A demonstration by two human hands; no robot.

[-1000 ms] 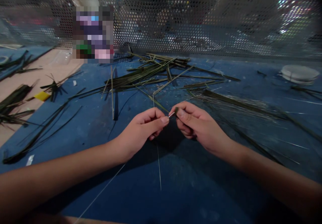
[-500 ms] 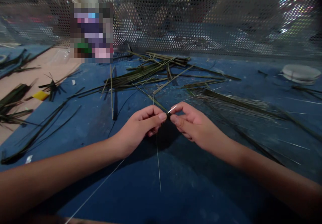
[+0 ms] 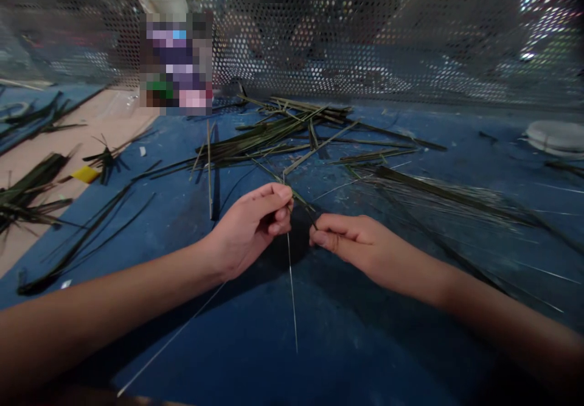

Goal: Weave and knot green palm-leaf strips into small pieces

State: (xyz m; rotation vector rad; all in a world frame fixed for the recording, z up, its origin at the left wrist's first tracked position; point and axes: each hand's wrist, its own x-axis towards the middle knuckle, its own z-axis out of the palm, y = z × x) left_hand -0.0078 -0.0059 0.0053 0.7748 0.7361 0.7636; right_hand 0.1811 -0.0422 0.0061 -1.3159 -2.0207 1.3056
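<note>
Near the middle of the view, my left hand [image 3: 260, 226] pinches a thin green leaf strip [image 3: 298, 198] between thumb and fingers. Just to its right and slightly lower, my right hand [image 3: 351, 241] is closed on the dark end of that strip. A short gap separates the hands, with the strip stretched across it. Below my left hand hangs a thin pale wire [image 3: 292, 290]. Another pale wire [image 3: 168, 342] runs down to the lower left from under my left wrist. What lies inside my curled fingers is hidden.
Long green strips [image 3: 269, 132] lie piled on the blue table [image 3: 255, 345] beyond my hands. Fine pale wires and a dark strip [image 3: 456, 196] are at the right, near a round white object [image 3: 554, 137]. A perforated metal screen [image 3: 365, 41] stands behind. A yellow piece [image 3: 86, 175] lies left.
My right hand has moved down and slightly away from my left hand, drawing the strip's end with it. The short shiny wire piece between the fingers no longer shows. The view has shifted slightly.
</note>
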